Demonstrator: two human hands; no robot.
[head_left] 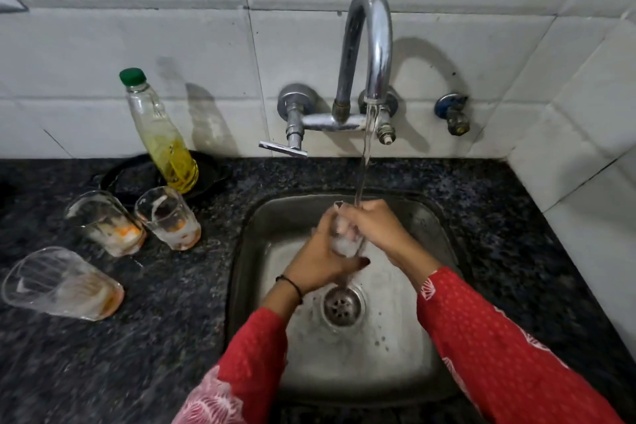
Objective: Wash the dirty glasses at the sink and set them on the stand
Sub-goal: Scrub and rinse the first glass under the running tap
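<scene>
Over the steel sink (423, 348) I hold a clear glass (346, 244) under the running water from the tap (370, 45). My left hand (320, 262) wraps the glass from the left and below. My right hand (375, 227) covers its right side and rim, fingers partly inside. Most of the glass is hidden by my hands. Three dirty glasses with orange residue stand on the dark counter to the left: one (103, 222), another (168, 217), and a third (58, 284) nearest me.
A bottle of yellow liquid with a green cap (161, 134) leans at the back left on a black dish (130, 175). The tap handle (282, 147) sticks out over the counter. A second small valve (454, 113) is on the tiled wall at right. The drain (342, 306) lies below my hands.
</scene>
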